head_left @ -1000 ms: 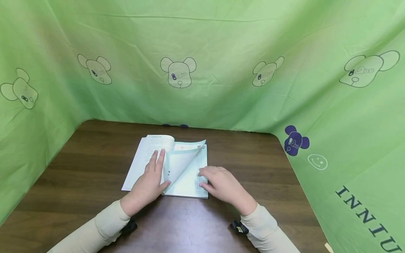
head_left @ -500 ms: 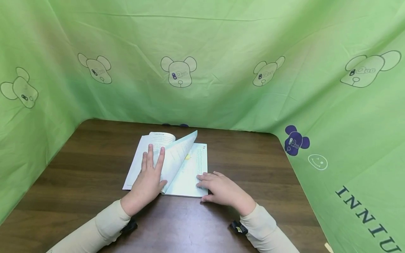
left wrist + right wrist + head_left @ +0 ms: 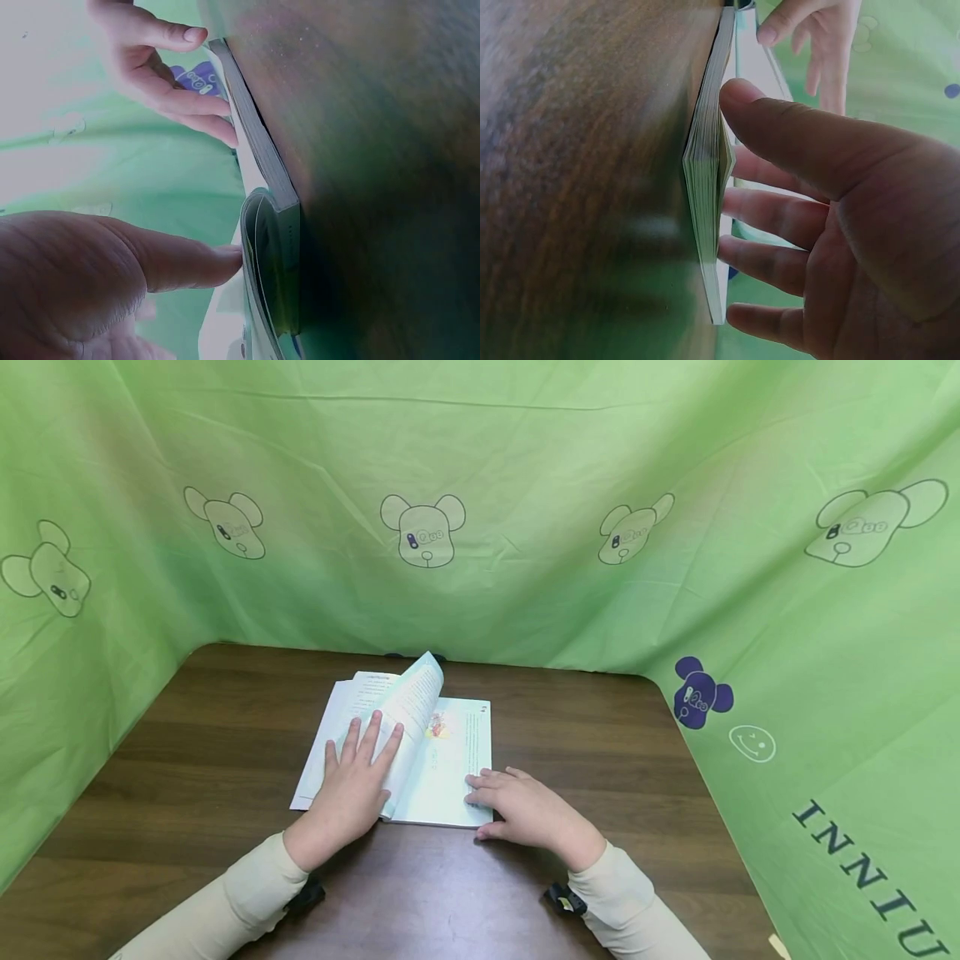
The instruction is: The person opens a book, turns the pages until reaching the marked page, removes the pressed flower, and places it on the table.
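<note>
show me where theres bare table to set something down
Bare table lies left of the book and, past the right hand, right of it, both reaching the green curtain; also between the sleeves. The book is crowded: left hand over its left pages, right hand at its right edge.

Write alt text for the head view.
An open book lies on a wooden table, one leaf curled up. A person's left hand rests spread against that leaf; the right hand touches the right page near its outer edge. Green fabric with cartoon animal heads hangs behind.

Loc: curtained booth | grn printed cloth (image 3: 517,460), 3 sides | brn wood-look tbl (image 3: 600,735)
</note>
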Demonstrator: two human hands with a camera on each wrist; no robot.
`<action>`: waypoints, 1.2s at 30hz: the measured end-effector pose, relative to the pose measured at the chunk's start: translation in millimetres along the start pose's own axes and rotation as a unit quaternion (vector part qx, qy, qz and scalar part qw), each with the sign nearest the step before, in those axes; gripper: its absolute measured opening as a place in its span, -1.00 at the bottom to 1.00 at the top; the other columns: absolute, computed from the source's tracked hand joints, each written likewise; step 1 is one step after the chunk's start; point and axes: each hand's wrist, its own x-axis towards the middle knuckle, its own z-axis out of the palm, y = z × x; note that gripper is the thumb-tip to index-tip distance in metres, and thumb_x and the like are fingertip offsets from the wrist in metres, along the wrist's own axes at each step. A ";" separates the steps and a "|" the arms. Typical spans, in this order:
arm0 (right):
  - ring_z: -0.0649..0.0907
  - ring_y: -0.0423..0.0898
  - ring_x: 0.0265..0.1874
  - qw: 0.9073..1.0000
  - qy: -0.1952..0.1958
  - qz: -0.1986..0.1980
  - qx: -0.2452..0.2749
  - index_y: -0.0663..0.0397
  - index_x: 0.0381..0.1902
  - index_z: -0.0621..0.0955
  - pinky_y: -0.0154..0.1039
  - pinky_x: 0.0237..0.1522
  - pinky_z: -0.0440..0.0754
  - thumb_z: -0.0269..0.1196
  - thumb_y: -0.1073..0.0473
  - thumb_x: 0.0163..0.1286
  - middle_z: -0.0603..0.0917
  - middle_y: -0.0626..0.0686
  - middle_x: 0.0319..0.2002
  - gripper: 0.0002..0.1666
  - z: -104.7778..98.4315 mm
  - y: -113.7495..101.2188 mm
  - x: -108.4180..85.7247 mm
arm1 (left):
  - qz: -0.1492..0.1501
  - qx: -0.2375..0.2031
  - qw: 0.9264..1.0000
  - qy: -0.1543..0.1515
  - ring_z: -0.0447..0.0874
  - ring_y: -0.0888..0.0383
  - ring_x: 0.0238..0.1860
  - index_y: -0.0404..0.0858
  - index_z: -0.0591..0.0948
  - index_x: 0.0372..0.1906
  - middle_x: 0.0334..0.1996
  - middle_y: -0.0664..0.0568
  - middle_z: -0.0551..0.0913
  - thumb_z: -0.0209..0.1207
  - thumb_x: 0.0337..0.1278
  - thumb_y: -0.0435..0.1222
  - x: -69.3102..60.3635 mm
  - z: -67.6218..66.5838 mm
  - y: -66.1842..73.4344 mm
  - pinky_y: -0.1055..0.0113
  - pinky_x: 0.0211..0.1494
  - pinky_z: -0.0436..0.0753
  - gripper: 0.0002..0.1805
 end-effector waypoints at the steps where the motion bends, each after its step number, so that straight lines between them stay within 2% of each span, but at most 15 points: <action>1: 0.48 0.07 0.43 1.000 0.002 -0.001 0.000 -0.06 0.21 0.68 0.26 0.42 0.34 0.43 -0.19 0.29 0.55 0.02 0.40 -0.39 0.3 0.1 0.0 | 0.010 -0.002 1.000 -0.003 -0.03 -0.47 0.56 -0.17 0.19 0.62 0.62 -0.31 0.01 0.49 0.04 -0.29 0.0 0.7 -0.2 -0.60 0.31 0.17 0.05; 3: 0.49 0.07 0.43 1.000 0.004 -0.002 -0.002 -0.06 0.21 0.68 0.26 0.42 0.34 0.42 -0.18 0.29 0.55 0.02 0.40 -0.40 0.8 0.4 0.1 | 0.026 -0.010 1.000 -0.009 -0.01 -0.45 0.57 -0.18 0.22 0.60 0.62 -0.27 0.05 0.44 0.10 -0.35 -0.1 1.8 -0.1 -0.57 0.33 0.19 -0.03; 7: 0.52 0.07 0.40 1.000 0.012 -0.008 -0.013 -0.06 0.18 0.69 0.26 0.39 0.38 0.43 -0.16 0.29 0.57 0.02 0.38 -0.43 1.5 0.7 0.5 | 0.060 -0.027 0.997 -0.027 0.01 -0.39 0.58 -0.17 0.27 0.59 0.62 -0.19 0.10 0.20 0.25 -0.52 -0.1 3.0 0.3 -0.50 0.38 0.20 -0.19; 10: 0.54 0.07 0.39 1.000 0.018 -0.012 -0.020 -0.06 0.16 0.70 0.25 0.37 0.41 0.44 -0.13 0.29 0.59 0.03 0.36 -0.46 1.2 0.8 1.6 | 0.090 -0.034 0.994 -0.046 0.03 -0.37 0.58 -0.15 0.29 0.58 0.62 -0.16 0.14 0.08 0.16 -0.66 -0.7 1.7 -0.2 -0.48 0.40 0.20 -0.15; 14: 0.55 0.08 0.37 1.000 0.020 -0.014 -0.020 -0.06 0.15 0.70 0.25 0.35 0.43 0.45 -0.10 0.29 0.60 0.03 0.35 -0.48 1.3 0.9 2.2 | 0.131 -0.032 0.988 -0.076 0.04 -0.37 0.58 -0.14 0.34 0.55 0.60 -0.15 0.18 0.05 -0.06 -0.75 -1.8 -0.2 -1.7 -0.50 0.40 0.16 -0.04; 18: 0.55 0.08 0.37 1.000 0.018 -0.017 -0.020 -0.06 0.15 0.71 0.26 0.35 0.44 0.44 -0.10 0.30 0.60 0.03 0.35 -0.49 1.6 1.1 1.9 | 0.150 -0.029 0.984 -0.096 0.02 -0.37 0.59 -0.12 0.40 0.52 0.60 -0.15 0.18 0.03 -0.09 -0.76 -2.6 0.4 -3.2 -0.52 0.39 0.13 -0.04; 22: 0.55 0.08 0.38 1.000 0.013 -0.018 -0.022 -0.05 0.15 0.71 0.26 0.35 0.43 0.41 -0.09 0.34 0.59 0.03 0.36 -0.51 0.9 1.3 1.4 | 0.144 -0.030 0.982 -0.117 0.02 -0.38 0.58 -0.13 0.45 0.48 0.59 -0.18 0.19 0.02 -0.06 -0.75 -3.6 -2.1 -4.0 -0.52 0.40 0.13 -0.09; 27: 0.56 0.08 0.36 0.999 0.012 -0.021 -0.028 -0.04 0.11 0.73 0.24 0.34 0.45 0.38 -0.07 0.38 0.61 0.03 0.34 -0.58 -0.4 1.3 1.4 | 0.120 -0.031 0.982 -0.140 0.05 -0.38 0.57 -0.15 0.50 0.44 0.56 -0.22 0.24 -0.01 0.02 -0.72 -4.7 -6.5 -4.4 -0.54 0.38 0.13 -0.18; 36: 0.61 0.02 0.32 0.997 0.012 -0.043 -0.061 -0.11 -0.04 0.79 0.17 0.30 0.52 0.37 0.06 0.39 0.66 -0.01 0.27 -0.78 -0.8 4.2 0.3 | 0.048 -0.050 0.983 -0.172 0.10 -0.32 0.58 -0.22 0.50 0.41 0.57 -0.17 0.25 -0.02 0.28 -0.57 -6.9 -13.4 -1.8 -0.56 0.28 0.28 -0.40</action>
